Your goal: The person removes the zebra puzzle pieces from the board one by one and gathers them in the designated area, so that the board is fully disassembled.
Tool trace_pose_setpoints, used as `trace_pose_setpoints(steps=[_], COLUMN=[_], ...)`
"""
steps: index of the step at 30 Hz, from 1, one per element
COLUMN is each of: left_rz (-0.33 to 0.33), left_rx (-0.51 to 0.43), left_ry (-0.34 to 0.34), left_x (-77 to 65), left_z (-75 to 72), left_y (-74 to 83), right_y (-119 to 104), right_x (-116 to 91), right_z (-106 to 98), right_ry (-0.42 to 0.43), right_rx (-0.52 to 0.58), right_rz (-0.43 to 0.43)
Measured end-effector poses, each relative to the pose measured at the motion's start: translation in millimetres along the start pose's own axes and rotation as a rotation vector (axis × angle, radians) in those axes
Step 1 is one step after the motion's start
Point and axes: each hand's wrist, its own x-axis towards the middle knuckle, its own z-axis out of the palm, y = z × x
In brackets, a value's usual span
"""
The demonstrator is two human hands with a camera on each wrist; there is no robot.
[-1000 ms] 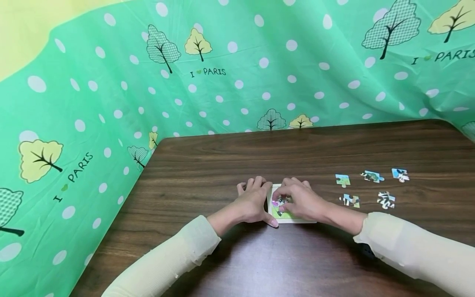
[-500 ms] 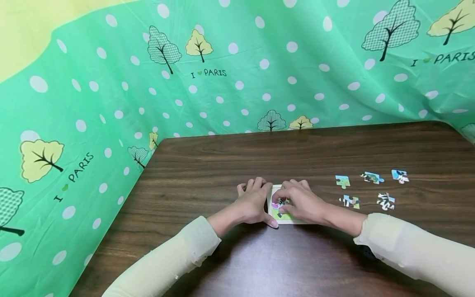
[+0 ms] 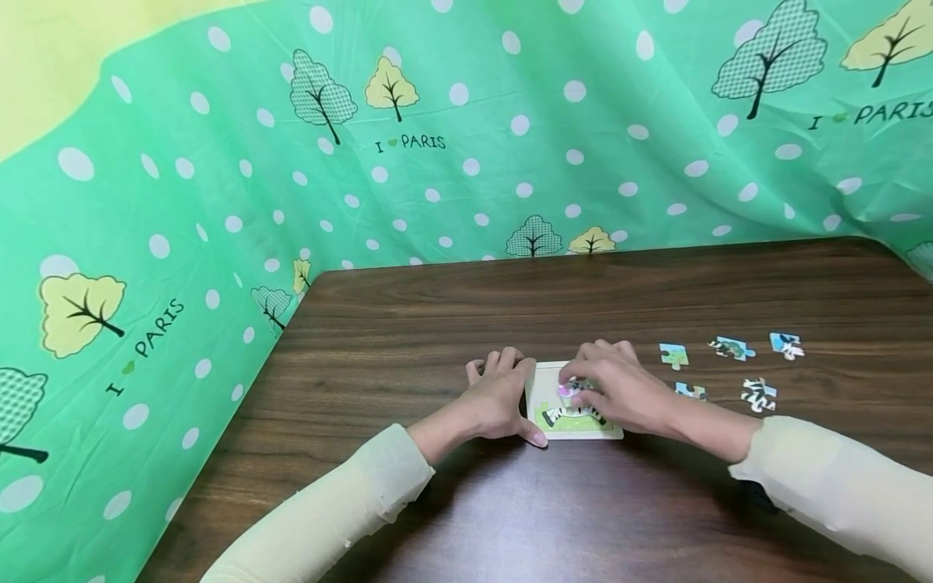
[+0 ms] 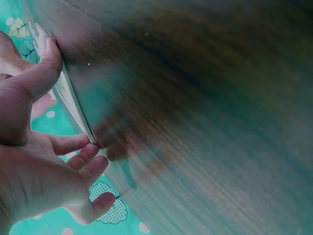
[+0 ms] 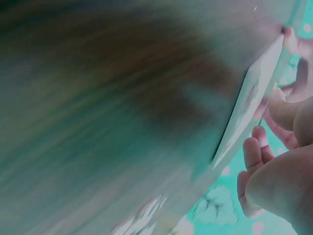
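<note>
A small jigsaw tray [image 3: 541,385] with a pale border lies flat on the table in the head view. Its near row shows striped zebra legs [image 3: 576,416] on green grass; its upper left is bare and pale. My left hand [image 3: 497,401] grips the tray's left side, thumb at the near corner and forefinger at the far one. Over the tray, my right hand [image 3: 619,390] pinches a jigsaw piece [image 3: 568,391] with pink on it, partly hidden by the fingers. In the right wrist view this piece [image 5: 263,115] stands tilted, apart from the tray [image 5: 247,105].
Several loose jigsaw pieces lie right of the tray, among them a green-and-blue one [image 3: 674,355] and a striped one [image 3: 759,394]. The right forearm partly covers another piece [image 3: 691,391]. A green dotted cloth [image 3: 466,194] hangs behind the dark wooden table [image 3: 408,324].
My right hand has moved right and slightly up, carrying the pinched jigsaw piece from the tray's left part and uncovering bare tray. The left hand has stayed put.
</note>
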Motion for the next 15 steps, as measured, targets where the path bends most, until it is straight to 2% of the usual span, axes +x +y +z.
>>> trace_pose_setpoints(steps=[4, 8, 13, 15], left_rz=[0.007, 0.010, 0.001, 0.000], left_rx=[-0.005, -0.008, -0.009, -0.006], left_ry=[-0.001, 0.000, -0.006, -0.007], left_x=[-0.3, -0.2, 0.0, -0.1], left_z=[0.6, 0.9, 0.5, 0.1], left_y=[0.5, -0.1, -0.2, 0.1], right_y=[18.5, 46.3, 84.0, 96.4], right_x=[-21.9, -51.3, -92.6, -108.2], right_z=[-19.4, -44.8, -76.9, -85.0], right_ry=[0.073, 0.167, 0.212, 0.187], right_rx=[-0.029, -0.100, -0.206, -0.243], right_rz=[0.020, 0.068, 0.219, 0.305])
